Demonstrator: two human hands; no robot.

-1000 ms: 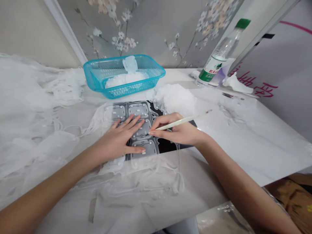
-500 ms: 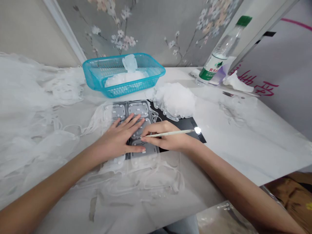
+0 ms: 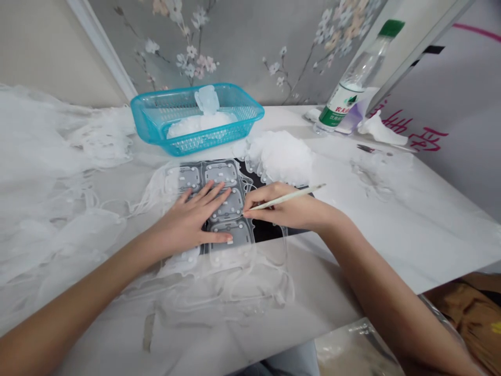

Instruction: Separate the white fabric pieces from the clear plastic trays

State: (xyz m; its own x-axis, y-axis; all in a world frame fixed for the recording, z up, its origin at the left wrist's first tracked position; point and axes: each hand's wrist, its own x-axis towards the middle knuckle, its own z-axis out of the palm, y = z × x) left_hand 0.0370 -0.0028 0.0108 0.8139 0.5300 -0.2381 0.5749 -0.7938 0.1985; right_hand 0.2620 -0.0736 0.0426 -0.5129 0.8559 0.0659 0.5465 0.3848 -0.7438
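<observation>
My left hand (image 3: pixel 191 215) lies flat with fingers spread on a translucent moulded sheet (image 3: pixel 235 235) divided into several rounded panels with small raised dots. My right hand (image 3: pixel 287 204) pinches a pale, slender pen-like tool (image 3: pixel 299 193). The tool's lower end meets the right edge of the sheet, and its tail points up to the right. Its exact tip is too small to make out. Under the sheet, a black mat (image 3: pixel 270 230) shows on the right side. Thin, curly translucent strips trail from the sheet's edges.
Behind my hands, a pile of white translucent pieces (image 3: pixel 279 156) sits beside a blue basket (image 3: pixel 188 150) holding similar pieces. A green-capped bottle (image 3: pixel 344 99) stands at the back right, near small tweezers-like metal tools (image 3: pixel 366 148). Heaped translucent sheets (image 3: pixel 43 172) cover the table's left side.
My right hand has moved right with the pen-like tool, from between the panels to the sheet's right edge. The tool's tail has tilted upward. My left hand stays pressed down.
</observation>
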